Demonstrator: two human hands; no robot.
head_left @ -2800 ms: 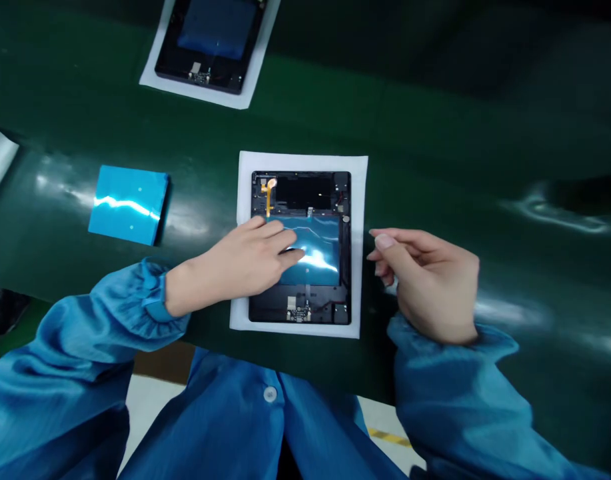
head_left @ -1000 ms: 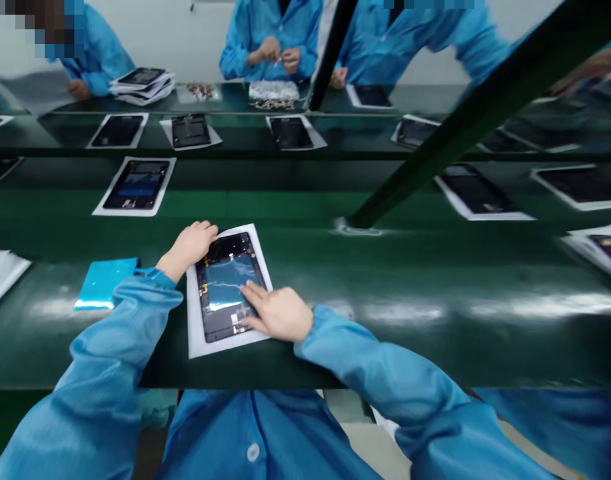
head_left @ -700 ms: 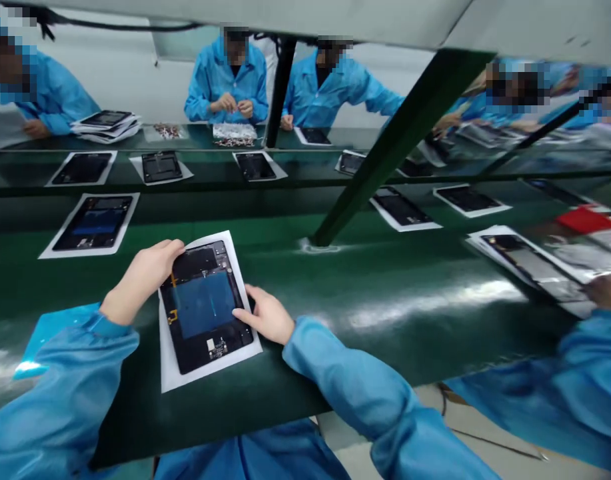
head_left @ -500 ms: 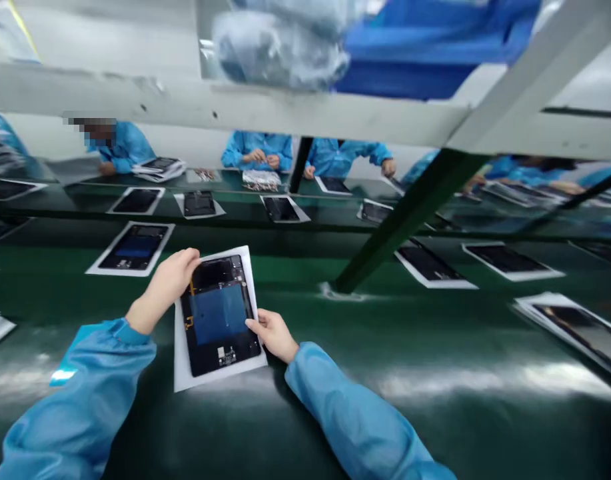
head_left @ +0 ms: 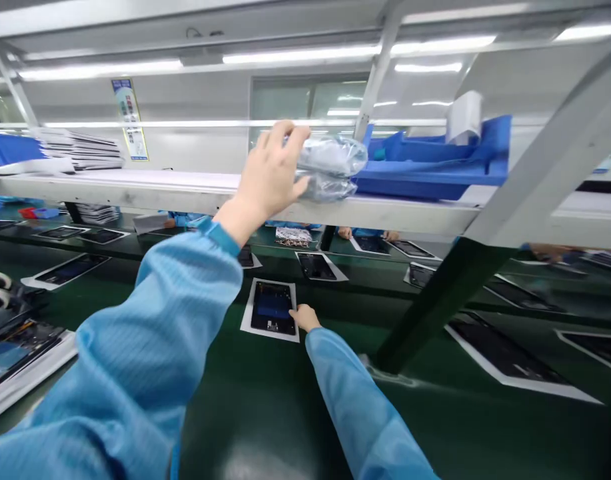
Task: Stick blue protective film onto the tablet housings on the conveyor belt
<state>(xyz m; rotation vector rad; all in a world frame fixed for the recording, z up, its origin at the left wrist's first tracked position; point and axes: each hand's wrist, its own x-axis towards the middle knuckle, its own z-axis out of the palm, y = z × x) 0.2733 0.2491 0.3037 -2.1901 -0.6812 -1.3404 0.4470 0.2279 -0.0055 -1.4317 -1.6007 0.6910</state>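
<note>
My left hand (head_left: 268, 175) is raised to the overhead shelf (head_left: 185, 190) and its fingers close round a clear plastic bag (head_left: 330, 167) lying on the shelf edge. Far out on the green belt lies an open tablet (head_left: 271, 307) with a blue battery, resting on a white sheet (head_left: 245, 323). My right hand (head_left: 304, 317) rests at the tablet's lower right corner, arm stretched out. Its fingers are mostly hidden behind the knuckles.
A blue tray (head_left: 435, 163) sits on the shelf right of the bag. A green post (head_left: 435, 307) slants down to the belt at right. More tablets on white sheets (head_left: 505, 350) lie across the belts. Co-workers' hands (head_left: 365, 233) work at the far side.
Both hands held the tablet near me half a second ago. Now the tablet lies farther out on the belt, my left hand has risen to the shelf and gripped the bag.
</note>
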